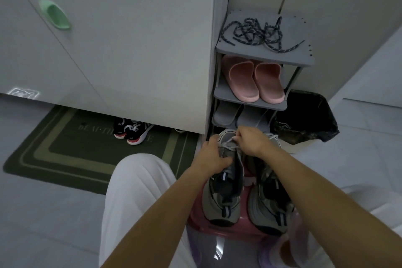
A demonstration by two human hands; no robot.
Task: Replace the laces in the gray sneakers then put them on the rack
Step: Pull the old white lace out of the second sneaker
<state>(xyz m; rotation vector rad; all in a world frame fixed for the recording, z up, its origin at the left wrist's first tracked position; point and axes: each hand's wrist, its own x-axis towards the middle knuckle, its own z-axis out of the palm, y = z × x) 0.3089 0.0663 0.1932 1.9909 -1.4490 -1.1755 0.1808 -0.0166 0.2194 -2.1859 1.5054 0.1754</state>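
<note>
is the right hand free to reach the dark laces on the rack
Probably not yet: the right hand pinches a light lace on the gray sneaker. The dark laces lie uncovered on the rack's top shelf.

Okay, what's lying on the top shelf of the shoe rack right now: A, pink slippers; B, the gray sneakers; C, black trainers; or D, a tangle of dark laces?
D: dark laces lie loose on the rack's top shelf; the pink slippers sit one shelf below.
</note>
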